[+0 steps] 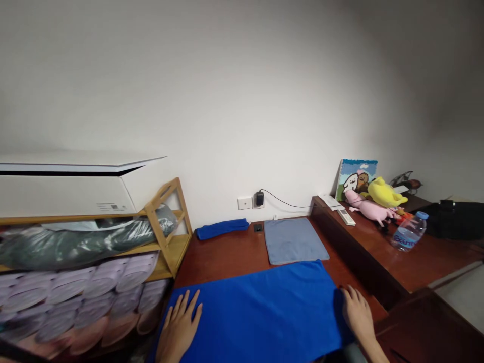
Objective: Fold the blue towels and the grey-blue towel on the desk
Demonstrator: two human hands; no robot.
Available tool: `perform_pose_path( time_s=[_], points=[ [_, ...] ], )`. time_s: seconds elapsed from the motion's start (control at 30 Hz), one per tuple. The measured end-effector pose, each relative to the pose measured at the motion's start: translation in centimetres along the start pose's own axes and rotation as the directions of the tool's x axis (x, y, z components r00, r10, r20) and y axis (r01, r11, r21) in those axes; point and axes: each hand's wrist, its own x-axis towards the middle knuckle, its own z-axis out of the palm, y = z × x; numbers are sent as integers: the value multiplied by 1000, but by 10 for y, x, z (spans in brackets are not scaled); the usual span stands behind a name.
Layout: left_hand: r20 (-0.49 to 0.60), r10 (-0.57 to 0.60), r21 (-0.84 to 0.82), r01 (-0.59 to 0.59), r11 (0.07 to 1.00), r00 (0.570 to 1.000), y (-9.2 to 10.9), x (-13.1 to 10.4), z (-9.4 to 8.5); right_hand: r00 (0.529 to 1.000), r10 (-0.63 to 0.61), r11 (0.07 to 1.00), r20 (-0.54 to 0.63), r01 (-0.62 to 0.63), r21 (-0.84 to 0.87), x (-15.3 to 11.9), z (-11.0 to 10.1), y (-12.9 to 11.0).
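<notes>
A large blue cloth (260, 312) lies spread over the front of the reddish-brown desk (227, 258). On its left part my left hand (179, 322) rests flat with the fingers spread. My right hand (356, 311) is at the cloth's right edge, its fingers bent and close together; their tips and whatever they may pinch are hidden. Behind the blue cloth, a grey-blue square cloth (295, 240) lies flat, its front edge meeting the blue one. A rolled or folded blue cloth (222, 229) sits at the back left of the desk by the wall.
On the left stands a wooden rack (166, 242) with a white box (68, 194), a plastic-wrapped bundle and several slippers. A raised surface at right holds a water bottle (410, 233), plush toys (383, 192), a remote (346, 217) and a picture. A black plug (259, 197) trails a cable.
</notes>
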Motion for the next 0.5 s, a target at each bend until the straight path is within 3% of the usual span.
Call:
perform_pose_path(
  time_s=[0.13,0.2,0.27,0.37,0.5],
  points=[
    [-5,5,-29,-5,1000,1000,-6,3,7,985,-51,999,167,52,0,71,20,-86],
    [22,19,-51,-17,999,1000,-9,4,8,955,-12,1000,296,16,-9,107,29,-125],
    [37,5,-59,-2,998,999,-10,4,7,907,50,999,417,-37,-39,137,39,-149],
    [55,-44,-56,47,997,998,-9,3,4,856,111,994,505,-91,-65,165,52,-156],
    [83,-30,-57,35,998,996,-10,2,3,846,107,994,522,-85,-66,182,61,-147]
  ],
)
